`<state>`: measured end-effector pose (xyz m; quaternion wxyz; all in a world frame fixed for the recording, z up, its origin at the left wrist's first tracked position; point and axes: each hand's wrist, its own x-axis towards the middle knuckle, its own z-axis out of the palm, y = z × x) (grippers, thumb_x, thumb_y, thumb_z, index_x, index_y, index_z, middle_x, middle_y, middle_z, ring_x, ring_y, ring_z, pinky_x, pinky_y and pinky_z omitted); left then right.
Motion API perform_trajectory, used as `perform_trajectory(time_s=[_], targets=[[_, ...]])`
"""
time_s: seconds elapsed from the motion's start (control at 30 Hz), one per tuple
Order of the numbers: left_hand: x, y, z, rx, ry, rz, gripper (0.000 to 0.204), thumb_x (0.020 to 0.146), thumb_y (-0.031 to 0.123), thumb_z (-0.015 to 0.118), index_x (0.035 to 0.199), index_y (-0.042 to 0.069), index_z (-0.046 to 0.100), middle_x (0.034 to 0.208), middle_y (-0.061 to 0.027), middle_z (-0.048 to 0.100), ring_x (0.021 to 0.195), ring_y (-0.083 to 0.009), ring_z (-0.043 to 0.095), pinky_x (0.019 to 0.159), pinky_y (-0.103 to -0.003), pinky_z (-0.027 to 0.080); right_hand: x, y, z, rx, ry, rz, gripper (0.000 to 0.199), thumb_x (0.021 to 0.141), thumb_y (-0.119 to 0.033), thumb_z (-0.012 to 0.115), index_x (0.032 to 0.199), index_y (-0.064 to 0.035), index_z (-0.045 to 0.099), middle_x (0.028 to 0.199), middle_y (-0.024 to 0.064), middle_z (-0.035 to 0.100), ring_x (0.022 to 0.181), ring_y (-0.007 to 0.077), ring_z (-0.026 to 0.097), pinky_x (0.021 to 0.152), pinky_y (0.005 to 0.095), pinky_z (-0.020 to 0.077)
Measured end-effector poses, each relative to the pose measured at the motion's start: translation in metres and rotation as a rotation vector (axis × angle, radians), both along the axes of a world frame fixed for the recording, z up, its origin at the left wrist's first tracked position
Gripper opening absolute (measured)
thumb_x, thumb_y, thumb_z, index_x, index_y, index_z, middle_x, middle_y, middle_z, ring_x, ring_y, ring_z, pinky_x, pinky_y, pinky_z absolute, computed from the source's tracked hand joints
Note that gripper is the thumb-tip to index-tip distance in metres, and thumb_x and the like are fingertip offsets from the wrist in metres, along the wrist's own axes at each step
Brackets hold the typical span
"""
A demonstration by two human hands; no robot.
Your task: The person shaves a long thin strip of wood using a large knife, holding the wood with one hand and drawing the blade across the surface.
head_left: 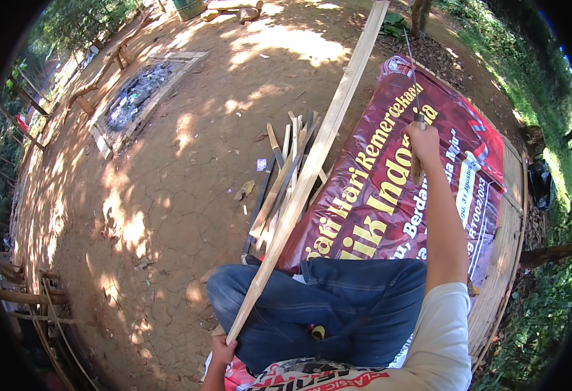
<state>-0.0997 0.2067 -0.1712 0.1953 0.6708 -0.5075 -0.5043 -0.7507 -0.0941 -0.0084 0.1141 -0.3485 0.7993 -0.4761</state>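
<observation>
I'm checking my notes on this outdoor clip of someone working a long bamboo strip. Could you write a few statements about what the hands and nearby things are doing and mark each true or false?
1. The left hand grips the near end of a long pale bamboo strip. True.
2. The right hand is empty. False: it is raised, holding a long thin blade by its handle.
3. The person sits on a red banner. True.
4. A bundle of split slats lies on the dirt left of the banner. True.
5. The strip lies flat on the ground. False: it slants across the jeans.
</observation>
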Motion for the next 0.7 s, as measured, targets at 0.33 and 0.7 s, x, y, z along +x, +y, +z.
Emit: perform_trajectory(time_s=[0.33,0.7], targets=[[-0.011,-0.001,0.047,0.099,-0.166,0.009,0.031,0.078,0.022,0.077,0.080,-0.008,0.067,0.061,-0.0027,0.062,0.054,-0.0087,0.054,0.048,-0.029,0.043,0.083,0.102,-0.043,-0.228,-0.417,0.219,0.011,0.074,-0.005,0.056,0.082,0.0016,0.053,0.061,0.0059,0.053,0.050,0.0142,0.052,0.048,0.0286,0.0426],[-0.014,-0.001,0.076,0.095,-0.138,-0.001,0.024,0.086,0.017,0.070,0.087,-0.006,0.068,0.058,-0.0082,0.062,0.049,-0.0099,0.053,0.047,-0.027,0.043,0.181,0.148,-0.026,0.138,0.491,0.826,0.021,0.058,-0.020,0.068,0.074,-0.0072,0.061,0.061,0.0114,0.061,0.059,0.0320,0.062,0.053,0.0401,0.0472]])
